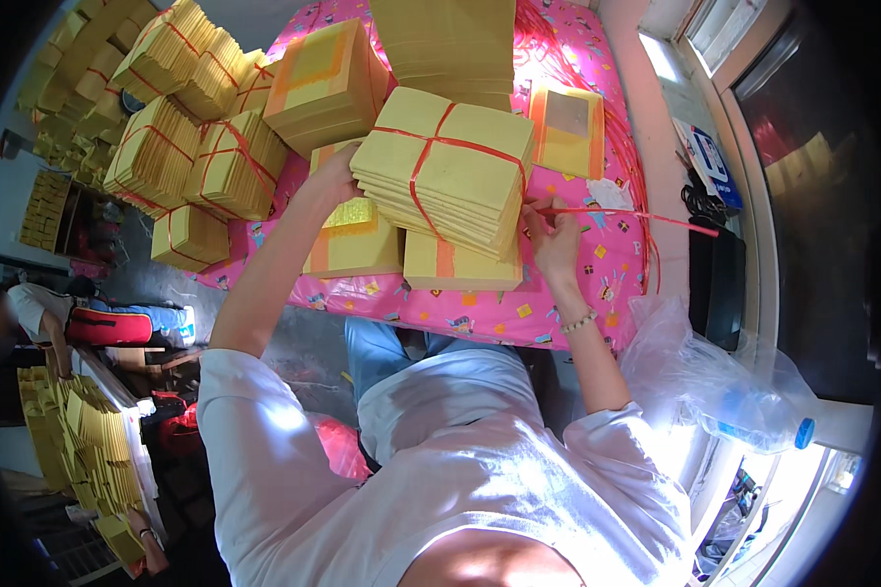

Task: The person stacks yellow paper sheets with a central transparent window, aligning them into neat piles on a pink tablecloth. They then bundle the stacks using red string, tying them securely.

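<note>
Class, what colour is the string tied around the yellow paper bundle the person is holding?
Red. The string crosses the yellow paper bundle; the head view shows it clearly.

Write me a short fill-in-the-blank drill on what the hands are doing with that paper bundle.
1. The bundle of yellow paper sheets is tied crosswise with ____ string.
2. The right hand pinches a taut strand of string at the bundle's ____ side.
3. The left hand rests against the bundle's ____ side.
4. The table is covered by a ____ patterned cloth.

Missing words: red; right; left; pink
</note>
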A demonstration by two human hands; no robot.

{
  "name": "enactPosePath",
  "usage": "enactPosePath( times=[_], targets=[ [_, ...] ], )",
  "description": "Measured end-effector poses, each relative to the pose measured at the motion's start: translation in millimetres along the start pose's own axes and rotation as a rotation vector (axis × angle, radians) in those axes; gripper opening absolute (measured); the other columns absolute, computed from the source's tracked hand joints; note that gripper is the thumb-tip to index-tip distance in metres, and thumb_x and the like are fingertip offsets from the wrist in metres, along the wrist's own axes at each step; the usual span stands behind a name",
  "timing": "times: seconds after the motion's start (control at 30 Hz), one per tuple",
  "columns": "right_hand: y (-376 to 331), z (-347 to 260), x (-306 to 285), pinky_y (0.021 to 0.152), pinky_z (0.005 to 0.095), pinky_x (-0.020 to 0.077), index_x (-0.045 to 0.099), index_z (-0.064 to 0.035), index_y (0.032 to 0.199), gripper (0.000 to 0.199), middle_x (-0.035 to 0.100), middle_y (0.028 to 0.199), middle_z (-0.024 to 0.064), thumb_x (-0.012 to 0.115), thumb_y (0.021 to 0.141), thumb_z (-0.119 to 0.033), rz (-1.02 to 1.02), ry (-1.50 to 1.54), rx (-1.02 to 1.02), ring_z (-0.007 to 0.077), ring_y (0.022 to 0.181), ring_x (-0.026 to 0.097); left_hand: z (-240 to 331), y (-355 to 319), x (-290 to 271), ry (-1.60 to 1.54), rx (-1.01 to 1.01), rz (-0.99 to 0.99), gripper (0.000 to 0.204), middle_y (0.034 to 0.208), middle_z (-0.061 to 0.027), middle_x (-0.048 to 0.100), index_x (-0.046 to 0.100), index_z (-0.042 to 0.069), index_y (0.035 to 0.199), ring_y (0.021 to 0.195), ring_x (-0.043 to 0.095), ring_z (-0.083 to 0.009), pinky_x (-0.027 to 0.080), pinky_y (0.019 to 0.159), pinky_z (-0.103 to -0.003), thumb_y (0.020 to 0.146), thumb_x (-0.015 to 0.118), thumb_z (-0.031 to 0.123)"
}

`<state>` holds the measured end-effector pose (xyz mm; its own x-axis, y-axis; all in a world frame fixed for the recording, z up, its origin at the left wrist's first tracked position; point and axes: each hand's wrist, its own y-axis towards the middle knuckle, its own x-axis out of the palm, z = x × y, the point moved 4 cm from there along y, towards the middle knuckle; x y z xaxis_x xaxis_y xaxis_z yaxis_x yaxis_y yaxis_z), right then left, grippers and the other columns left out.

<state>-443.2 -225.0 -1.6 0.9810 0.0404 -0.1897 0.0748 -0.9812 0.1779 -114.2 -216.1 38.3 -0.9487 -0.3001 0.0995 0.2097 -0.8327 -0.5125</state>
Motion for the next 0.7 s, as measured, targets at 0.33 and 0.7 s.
enactPosePath(
  times=[0.33,0.7],
  targets=[
    [1.8,-41.5,4.5,0.073,0.0241,0.0490,0.055,-0.0031,0.092,0.004,0.066,0.104,0.0123,0.058,0.092,-0.003,0.033,0.376,-0.128,0.0115,0.089,0.061,15.4,-36.1,0.4,-0.192,0.115,-0.088,0.038,0.112,-0.0108,0.063,0.051,-0.001,0.125,0.091,0.065,-0.0147,0.056,0.072,-0.028,0.094,0.050,0.022],
    [55.7,-150.5,-10.6,0.086,0.0274,0.0504,0.056,-0.0006,0.095,0.007,0.066,0.106,0.0154,0.060,0.090,-0.001,-0.044,0.625,-0.441,0.0136,0.093,0.062,51.2,-78.4,36.9,-0.349,0.402,-0.030,0.048,0.119,-0.0053,0.058,0.046,0.005,0.131,0.111,0.054,-0.0148,0.045,0.093,-0.030,0.101,0.037,0.040]
  ],
)
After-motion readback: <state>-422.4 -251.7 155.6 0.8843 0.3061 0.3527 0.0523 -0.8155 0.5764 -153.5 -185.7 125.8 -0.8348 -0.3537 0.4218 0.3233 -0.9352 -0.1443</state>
